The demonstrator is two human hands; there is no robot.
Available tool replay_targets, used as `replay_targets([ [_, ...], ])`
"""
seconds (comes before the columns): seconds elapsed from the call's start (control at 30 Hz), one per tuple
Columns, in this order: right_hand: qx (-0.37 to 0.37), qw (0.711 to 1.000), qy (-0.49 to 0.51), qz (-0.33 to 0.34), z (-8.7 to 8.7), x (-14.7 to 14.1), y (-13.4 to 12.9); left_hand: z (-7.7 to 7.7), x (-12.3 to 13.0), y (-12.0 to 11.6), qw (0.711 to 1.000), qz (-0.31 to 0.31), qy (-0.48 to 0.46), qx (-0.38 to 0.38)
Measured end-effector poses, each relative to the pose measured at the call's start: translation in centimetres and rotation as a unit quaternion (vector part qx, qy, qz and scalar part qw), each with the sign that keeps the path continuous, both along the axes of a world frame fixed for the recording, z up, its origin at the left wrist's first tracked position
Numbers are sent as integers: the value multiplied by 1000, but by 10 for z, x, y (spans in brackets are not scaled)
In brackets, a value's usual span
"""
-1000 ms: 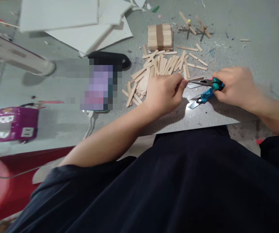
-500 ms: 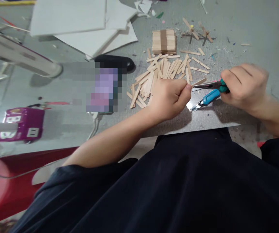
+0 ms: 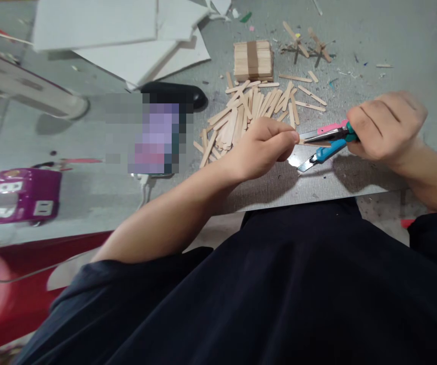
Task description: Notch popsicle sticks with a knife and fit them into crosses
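Pinching a wooden stick [image 3: 320, 144] at its end, the left hand [image 3: 266, 147] meets green-handled pliers [image 3: 334, 134] clenched in the right hand [image 3: 386, 126], near a blue cutter [image 3: 330, 151] on the worktop [image 3: 264, 193]; phone screen [image 3: 155, 137] blurred, unreadable.

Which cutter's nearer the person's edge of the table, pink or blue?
The blue cutter, on the lap side of the pliers in the right hand; the pink cutter lies beyond the pliers, farther from that table edge.

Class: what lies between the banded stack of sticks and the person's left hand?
In the head view, loose wooden sticks lie between the banded stack and the left hand.
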State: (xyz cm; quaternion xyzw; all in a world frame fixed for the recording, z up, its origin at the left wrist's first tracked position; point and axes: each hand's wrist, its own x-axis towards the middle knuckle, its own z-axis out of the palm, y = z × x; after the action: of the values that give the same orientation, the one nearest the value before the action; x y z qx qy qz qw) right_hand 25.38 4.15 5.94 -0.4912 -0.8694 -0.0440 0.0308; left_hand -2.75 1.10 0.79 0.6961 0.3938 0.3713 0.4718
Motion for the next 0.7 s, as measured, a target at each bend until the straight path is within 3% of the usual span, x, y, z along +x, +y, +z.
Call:
replay_targets([
  [0.17,49,998,29,30,-12,11,5,-4,-1,3,998,-48,-27,-39],
  [0.3,158,985,65,-38,-18,22,15,-9,2,3,997,-77,-22,-13],
  [0.37,157,983,66,-61,-14,23,19,-10,5,2,998,-56,-22,21],
  [0.47,99,992,36,-74,-7,19,21,-9,7,0,998,-48,-35,33],
  [0.57,76,995,46,-40,-7,18,22,-5,7,-3,997,-48,-47,31],
  [0.7,116,986,91,72,-24,30,31,-3,4,-5,995,-58,-63,43],
])
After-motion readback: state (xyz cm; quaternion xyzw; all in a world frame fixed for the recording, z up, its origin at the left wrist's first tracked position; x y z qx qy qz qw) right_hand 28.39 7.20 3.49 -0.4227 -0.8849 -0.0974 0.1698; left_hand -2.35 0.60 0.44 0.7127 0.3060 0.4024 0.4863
